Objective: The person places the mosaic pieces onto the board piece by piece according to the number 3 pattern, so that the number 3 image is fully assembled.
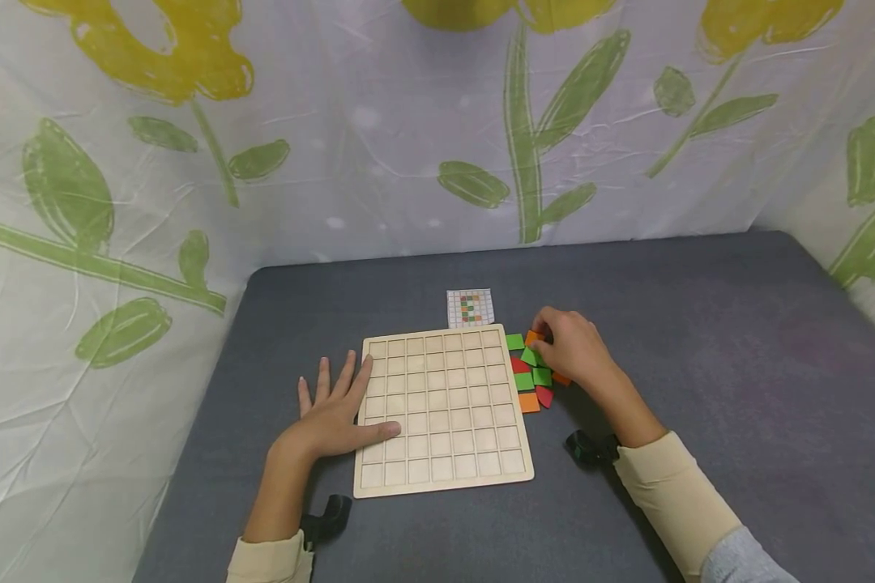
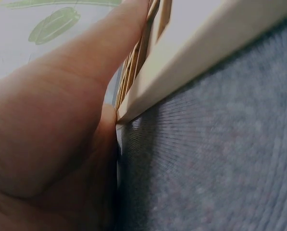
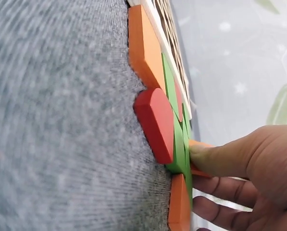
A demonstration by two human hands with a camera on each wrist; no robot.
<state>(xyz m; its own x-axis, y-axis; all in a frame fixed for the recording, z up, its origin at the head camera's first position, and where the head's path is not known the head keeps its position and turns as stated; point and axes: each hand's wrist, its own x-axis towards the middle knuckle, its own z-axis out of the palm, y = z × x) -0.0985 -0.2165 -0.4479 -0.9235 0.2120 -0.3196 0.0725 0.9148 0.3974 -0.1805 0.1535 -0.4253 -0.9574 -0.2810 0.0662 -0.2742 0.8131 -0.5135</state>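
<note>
A pale wooden grid board (image 1: 441, 421) lies flat, its square cells bare. My left hand (image 1: 328, 425) spreads its fingers along the left edge, with the thumb resting on the board. In the left wrist view, the thumb (image 2: 85, 62) lies over the board's raised side (image 2: 181, 62). Just off the board's right edge, my right hand (image 1: 574, 344) pinches an orange block (image 1: 533, 337) between thumb and fingers. Around it lie green blocks (image 1: 523, 380), red blocks (image 1: 544, 396) and other orange blocks (image 1: 528, 402); a rounded red block (image 3: 155, 125) shows close up in the right wrist view.
A small printed card (image 1: 470, 308) with a coloured grid pattern sits behind the board. Dark grey cloth (image 1: 700, 340) covers the table. A white curtain with flowers (image 1: 379, 162) hangs behind it.
</note>
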